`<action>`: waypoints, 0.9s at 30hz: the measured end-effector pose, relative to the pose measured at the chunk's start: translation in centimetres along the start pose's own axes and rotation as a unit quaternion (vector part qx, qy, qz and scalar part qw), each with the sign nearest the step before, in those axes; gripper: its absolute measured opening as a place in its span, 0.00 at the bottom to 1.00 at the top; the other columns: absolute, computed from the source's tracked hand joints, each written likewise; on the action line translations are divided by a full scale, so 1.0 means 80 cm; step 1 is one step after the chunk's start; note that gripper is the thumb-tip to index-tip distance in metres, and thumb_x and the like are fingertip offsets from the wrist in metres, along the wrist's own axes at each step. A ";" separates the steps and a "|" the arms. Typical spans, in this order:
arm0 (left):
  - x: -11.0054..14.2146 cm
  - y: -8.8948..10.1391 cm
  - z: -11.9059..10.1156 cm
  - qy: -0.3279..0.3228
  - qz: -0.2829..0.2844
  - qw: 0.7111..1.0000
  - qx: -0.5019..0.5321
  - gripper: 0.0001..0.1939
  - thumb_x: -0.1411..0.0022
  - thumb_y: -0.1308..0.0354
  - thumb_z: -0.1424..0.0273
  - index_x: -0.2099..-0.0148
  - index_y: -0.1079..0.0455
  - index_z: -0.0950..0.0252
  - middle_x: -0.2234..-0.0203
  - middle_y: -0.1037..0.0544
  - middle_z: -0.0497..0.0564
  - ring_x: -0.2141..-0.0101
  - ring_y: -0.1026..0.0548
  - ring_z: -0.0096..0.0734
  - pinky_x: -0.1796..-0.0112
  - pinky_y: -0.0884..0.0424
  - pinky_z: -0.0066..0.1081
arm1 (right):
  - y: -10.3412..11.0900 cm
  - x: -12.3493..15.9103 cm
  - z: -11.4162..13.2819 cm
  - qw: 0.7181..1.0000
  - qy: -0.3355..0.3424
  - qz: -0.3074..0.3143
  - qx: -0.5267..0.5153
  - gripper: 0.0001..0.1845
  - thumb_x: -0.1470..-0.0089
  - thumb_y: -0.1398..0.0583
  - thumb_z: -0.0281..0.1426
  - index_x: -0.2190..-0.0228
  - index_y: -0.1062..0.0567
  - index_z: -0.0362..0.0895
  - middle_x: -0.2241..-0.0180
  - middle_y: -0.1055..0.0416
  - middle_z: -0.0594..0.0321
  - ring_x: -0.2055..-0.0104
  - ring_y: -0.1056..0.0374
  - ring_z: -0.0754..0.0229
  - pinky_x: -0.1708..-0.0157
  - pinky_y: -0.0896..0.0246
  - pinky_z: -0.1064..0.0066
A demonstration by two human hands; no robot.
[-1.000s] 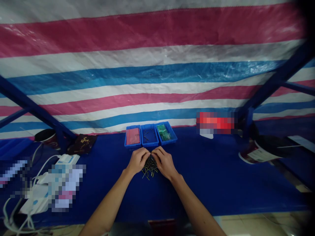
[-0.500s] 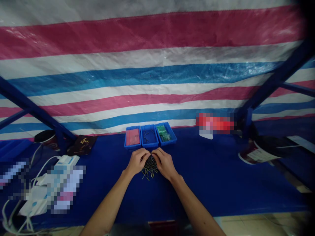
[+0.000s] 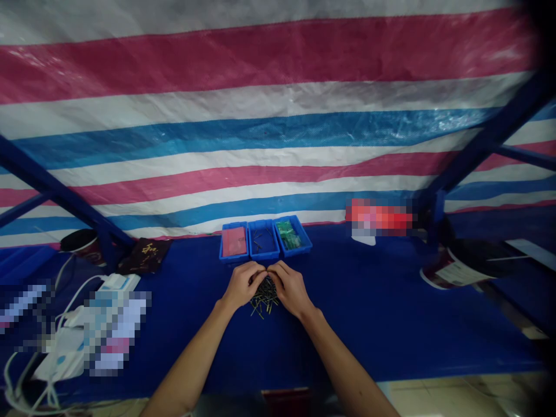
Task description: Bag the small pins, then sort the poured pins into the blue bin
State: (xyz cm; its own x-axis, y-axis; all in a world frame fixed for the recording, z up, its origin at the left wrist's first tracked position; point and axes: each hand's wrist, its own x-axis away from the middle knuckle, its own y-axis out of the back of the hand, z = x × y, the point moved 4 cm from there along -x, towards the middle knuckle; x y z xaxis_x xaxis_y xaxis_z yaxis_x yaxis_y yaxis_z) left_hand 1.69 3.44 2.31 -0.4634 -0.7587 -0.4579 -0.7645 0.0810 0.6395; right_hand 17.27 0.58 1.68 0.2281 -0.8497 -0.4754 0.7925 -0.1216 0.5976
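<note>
My left hand [image 3: 244, 284] and my right hand [image 3: 288, 287] meet at the fingertips over a pile of thin dark screw-like pieces [image 3: 264, 298]. Both hands are closed in a pinch, and whatever lies between the fingertips is too small to make out. Several pieces at the near side of the pile have a yellowish tint. Just beyond my hands stand three small blue bins: the left bin [image 3: 223, 252] holds something flat and pink, the middle bin [image 3: 264, 255] a few thin dark pieces, and the right bin [image 3: 299, 251] green pieces in clear plastic.
A white power strip [image 3: 65, 347] with cables lies on the blue table [image 3: 365, 324] at left, near a brown packet [image 3: 145, 256]. A tub [image 3: 460, 266] stands at right. Behind hangs a striped tarp [image 3: 260, 133], with blue frame bars [image 3: 473, 145] at the sides.
Almost nothing differs. My hands stay together over the pile, with only slight movement at the fingertips.
</note>
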 end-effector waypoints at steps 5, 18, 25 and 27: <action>0.000 -0.002 0.002 -0.010 -0.004 1.000 0.008 0.15 0.28 0.50 0.65 0.65 0.27 0.65 0.75 0.28 0.50 0.73 0.31 0.29 0.68 0.35 0.29 | 0.000 0.000 0.001 1.000 0.004 -0.002 0.007 0.11 0.32 0.48 0.30 0.57 0.26 0.47 0.63 0.27 0.59 0.64 0.29 0.58 0.63 0.36 0.70; 0.000 0.000 0.003 -0.006 0.004 1.000 0.009 0.19 0.28 0.51 0.67 0.73 0.33 0.65 0.78 0.31 0.49 0.73 0.33 0.30 0.68 0.37 0.31 | -0.002 0.000 0.003 1.000 0.012 0.012 0.018 0.13 0.30 0.51 0.31 0.62 0.27 0.46 0.66 0.30 0.60 0.67 0.32 0.60 0.65 0.39 0.71; 0.002 0.000 0.006 -0.001 -0.021 1.000 0.019 0.13 0.29 0.49 0.68 0.66 0.27 0.65 0.75 0.28 0.50 0.72 0.31 0.30 0.68 0.36 0.30 | 0.001 0.001 0.005 1.000 0.003 0.018 0.015 0.12 0.30 0.50 0.32 0.63 0.29 0.46 0.67 0.31 0.61 0.67 0.32 0.60 0.66 0.41 0.71; 0.002 0.001 0.008 0.004 -0.027 0.999 0.021 0.14 0.29 0.49 0.68 0.66 0.28 0.65 0.74 0.28 0.50 0.72 0.31 0.29 0.68 0.36 0.30 | 0.001 0.001 0.006 1.000 0.004 0.021 0.007 0.09 0.31 0.49 0.32 0.59 0.29 0.46 0.66 0.30 0.61 0.67 0.32 0.59 0.65 0.41 0.70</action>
State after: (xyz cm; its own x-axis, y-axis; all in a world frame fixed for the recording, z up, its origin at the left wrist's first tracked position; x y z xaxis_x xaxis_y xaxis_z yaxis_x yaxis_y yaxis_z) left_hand 1.29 3.69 1.88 -0.4176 -0.7681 -0.4854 -0.8065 0.0674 0.5873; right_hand 17.04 0.26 2.03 0.2660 -0.8502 -0.4543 0.7743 -0.0923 0.6261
